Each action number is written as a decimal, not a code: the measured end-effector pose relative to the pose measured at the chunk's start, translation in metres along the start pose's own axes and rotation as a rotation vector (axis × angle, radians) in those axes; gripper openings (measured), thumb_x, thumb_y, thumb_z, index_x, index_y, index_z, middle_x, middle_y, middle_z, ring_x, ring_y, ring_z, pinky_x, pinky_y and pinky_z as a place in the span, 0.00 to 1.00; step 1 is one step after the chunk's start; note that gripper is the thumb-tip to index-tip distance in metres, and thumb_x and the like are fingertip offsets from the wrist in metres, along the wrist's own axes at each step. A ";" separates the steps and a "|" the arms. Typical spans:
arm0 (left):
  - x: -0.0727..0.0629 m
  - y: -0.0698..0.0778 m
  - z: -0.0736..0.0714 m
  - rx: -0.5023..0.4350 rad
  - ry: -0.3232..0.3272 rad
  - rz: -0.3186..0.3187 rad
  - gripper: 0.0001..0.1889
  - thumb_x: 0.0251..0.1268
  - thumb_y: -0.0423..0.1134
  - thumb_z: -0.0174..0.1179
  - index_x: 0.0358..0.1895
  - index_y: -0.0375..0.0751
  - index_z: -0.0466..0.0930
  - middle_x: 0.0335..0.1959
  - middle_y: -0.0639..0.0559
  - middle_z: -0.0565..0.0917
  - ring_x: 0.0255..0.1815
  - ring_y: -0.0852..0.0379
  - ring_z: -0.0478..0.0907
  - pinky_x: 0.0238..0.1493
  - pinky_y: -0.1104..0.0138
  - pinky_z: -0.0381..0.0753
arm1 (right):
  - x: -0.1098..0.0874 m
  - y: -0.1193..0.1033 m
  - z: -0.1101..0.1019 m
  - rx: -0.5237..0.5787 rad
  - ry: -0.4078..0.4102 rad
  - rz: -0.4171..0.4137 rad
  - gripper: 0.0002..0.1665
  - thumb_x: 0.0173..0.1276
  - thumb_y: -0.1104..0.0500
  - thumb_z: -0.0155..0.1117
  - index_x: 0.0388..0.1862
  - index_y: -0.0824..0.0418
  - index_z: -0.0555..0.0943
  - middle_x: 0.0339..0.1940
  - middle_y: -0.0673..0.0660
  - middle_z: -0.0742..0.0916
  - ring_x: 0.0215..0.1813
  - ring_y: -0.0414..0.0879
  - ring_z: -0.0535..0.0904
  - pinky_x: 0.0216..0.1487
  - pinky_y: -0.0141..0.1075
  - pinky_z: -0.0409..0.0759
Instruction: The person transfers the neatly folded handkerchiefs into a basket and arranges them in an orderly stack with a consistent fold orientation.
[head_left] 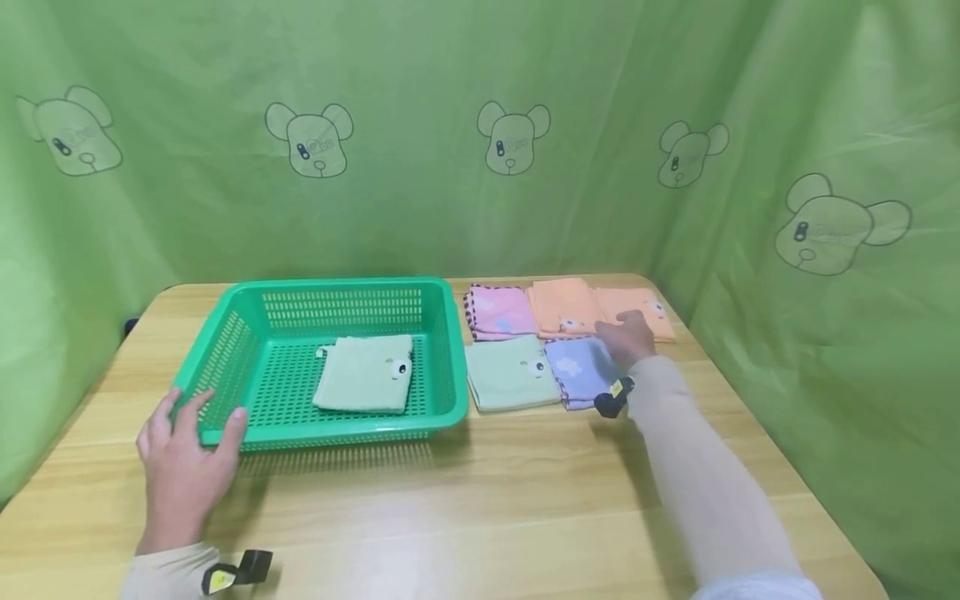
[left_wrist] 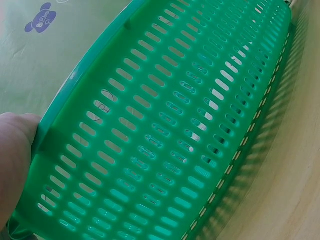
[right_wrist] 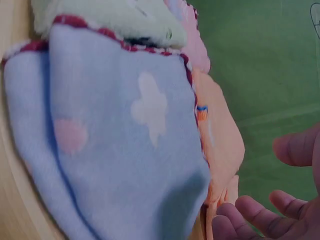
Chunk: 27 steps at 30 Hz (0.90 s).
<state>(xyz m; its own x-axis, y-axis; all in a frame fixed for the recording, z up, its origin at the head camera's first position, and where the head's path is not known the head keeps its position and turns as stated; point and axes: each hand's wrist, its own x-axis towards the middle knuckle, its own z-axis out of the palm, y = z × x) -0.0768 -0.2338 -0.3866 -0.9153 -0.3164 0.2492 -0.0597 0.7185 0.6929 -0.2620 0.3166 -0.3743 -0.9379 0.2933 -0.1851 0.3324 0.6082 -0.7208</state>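
My left hand (head_left: 183,467) holds the near left corner of a green plastic basket (head_left: 315,435), its thumb on the rim in the left wrist view. Inside the basket lies a folded mint green towel (head_left: 360,379) with a small animal face. My right hand (head_left: 630,336) reaches over the folded towels to the basket's right, fingers apart and holding nothing in the right wrist view. Below it is a blue towel (right_wrist: 115,120) with a white patch and a dark checked edge. Just beyond lies an orange towel (head_left: 626,307), partly hidden by the hand.
A second orange towel (head_left: 562,302) and a pink towel (head_left: 501,312) lie in the back row. Another mint green towel (head_left: 510,375) lies between basket and blue towel. Green curtains (head_left: 420,200) with bear-head outlines enclose the wooden table (head_left: 450,525) at the back and sides.
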 end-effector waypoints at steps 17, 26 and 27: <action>-0.005 -0.002 -0.002 0.008 -0.014 -0.016 0.33 0.71 0.54 0.52 0.69 0.33 0.63 0.76 0.32 0.45 0.73 0.29 0.40 0.59 0.27 0.49 | 0.000 0.018 0.002 -0.224 -0.110 0.014 0.14 0.60 0.54 0.58 0.23 0.60 0.66 0.31 0.59 0.75 0.29 0.48 0.69 0.29 0.36 0.70; -0.006 -0.002 0.000 0.002 -0.011 -0.019 0.33 0.71 0.54 0.52 0.69 0.34 0.63 0.76 0.33 0.46 0.73 0.29 0.40 0.58 0.26 0.49 | 0.005 0.024 0.004 -0.178 -0.143 0.074 0.13 0.58 0.59 0.63 0.22 0.61 0.68 0.27 0.57 0.73 0.27 0.47 0.68 0.26 0.34 0.71; -0.005 -0.002 0.000 -0.001 -0.011 -0.017 0.32 0.71 0.54 0.52 0.69 0.34 0.63 0.76 0.33 0.46 0.73 0.29 0.40 0.58 0.26 0.49 | 0.005 0.024 0.004 -0.178 -0.143 0.079 0.12 0.57 0.60 0.62 0.22 0.61 0.68 0.27 0.57 0.73 0.27 0.47 0.69 0.25 0.34 0.72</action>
<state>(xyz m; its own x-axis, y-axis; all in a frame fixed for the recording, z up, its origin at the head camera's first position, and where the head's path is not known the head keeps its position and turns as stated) -0.0717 -0.2337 -0.3893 -0.9186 -0.3218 0.2294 -0.0753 0.7124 0.6977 -0.2591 0.3299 -0.3949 -0.9087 0.2450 -0.3380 0.4052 0.7120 -0.5734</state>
